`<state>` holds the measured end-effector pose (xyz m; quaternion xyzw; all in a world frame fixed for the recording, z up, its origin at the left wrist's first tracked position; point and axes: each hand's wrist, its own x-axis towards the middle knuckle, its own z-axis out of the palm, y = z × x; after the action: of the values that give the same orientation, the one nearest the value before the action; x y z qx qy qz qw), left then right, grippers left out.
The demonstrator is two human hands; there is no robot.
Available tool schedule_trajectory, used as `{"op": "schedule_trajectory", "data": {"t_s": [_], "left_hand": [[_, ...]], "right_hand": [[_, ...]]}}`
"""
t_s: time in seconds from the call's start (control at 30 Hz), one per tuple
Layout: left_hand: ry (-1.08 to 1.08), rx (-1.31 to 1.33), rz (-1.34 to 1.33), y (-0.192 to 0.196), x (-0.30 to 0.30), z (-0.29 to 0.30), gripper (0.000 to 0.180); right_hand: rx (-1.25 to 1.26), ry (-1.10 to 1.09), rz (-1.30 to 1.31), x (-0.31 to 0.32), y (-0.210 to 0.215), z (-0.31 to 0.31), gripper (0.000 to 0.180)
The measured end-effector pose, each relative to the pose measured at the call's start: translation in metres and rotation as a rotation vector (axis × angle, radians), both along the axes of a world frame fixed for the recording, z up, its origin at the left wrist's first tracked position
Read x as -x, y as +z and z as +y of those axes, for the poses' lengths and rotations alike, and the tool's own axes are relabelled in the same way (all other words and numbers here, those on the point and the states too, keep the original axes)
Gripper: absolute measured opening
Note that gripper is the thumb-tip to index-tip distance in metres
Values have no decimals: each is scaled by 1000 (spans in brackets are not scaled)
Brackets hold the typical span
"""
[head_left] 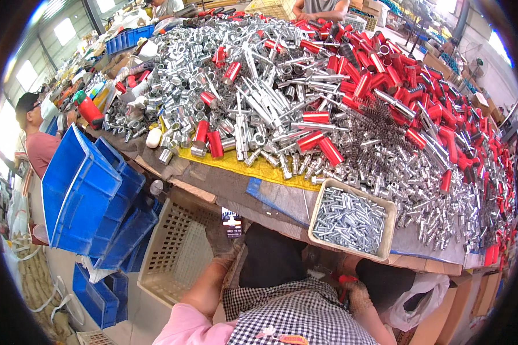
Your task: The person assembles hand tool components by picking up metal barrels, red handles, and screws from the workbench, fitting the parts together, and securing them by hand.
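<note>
My left hand [225,238], in a greyish glove, is low by the table's front edge with its fingers around a phone [232,223] whose screen is lit. Down at the right of my lap, my right hand [359,296], gloved too, is closed on a red piece [346,280]; its kind is partly hidden by the fingers. On the table edge between the two hands stands a cream tray [315,231] full of small silver pins [351,221]. A checked apron [282,310] covers my lap.
A heap of silver metal fittings [259,103], red tubes [330,151] and dark springs [380,123] covers the table. Blue bins [80,195] are stacked at left beside a cream basket [155,253]. A white bag [426,299] hangs at right. Other people sit at the far side and left.
</note>
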<state>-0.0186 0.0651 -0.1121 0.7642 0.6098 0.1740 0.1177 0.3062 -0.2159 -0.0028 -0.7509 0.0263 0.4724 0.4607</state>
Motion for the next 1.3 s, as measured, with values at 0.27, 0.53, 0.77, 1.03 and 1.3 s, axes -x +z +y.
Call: {"op": "schedule_trajectory", "data": {"t_s": [0.27, 0.53, 0.77, 1.03, 1.3], "left_hand": [[-35, -79, 147, -33, 21, -55, 70], [-59, -41, 190, -17, 9, -45, 60], [-65, 85, 242, -24, 9, -39, 60], [-64, 9, 194, -12, 9, -40, 63], [-15, -164, 8, -23, 5, -31, 58]], "right_hand": [[56, 74, 27, -6, -9, -2, 49], [52, -32, 80, -6, -24, -7, 34], [57, -14, -7, 0, -12, 1, 34], [77, 15, -85, 10, 9, 10, 39], [80, 17, -80, -3, -29, 3, 53]]}}
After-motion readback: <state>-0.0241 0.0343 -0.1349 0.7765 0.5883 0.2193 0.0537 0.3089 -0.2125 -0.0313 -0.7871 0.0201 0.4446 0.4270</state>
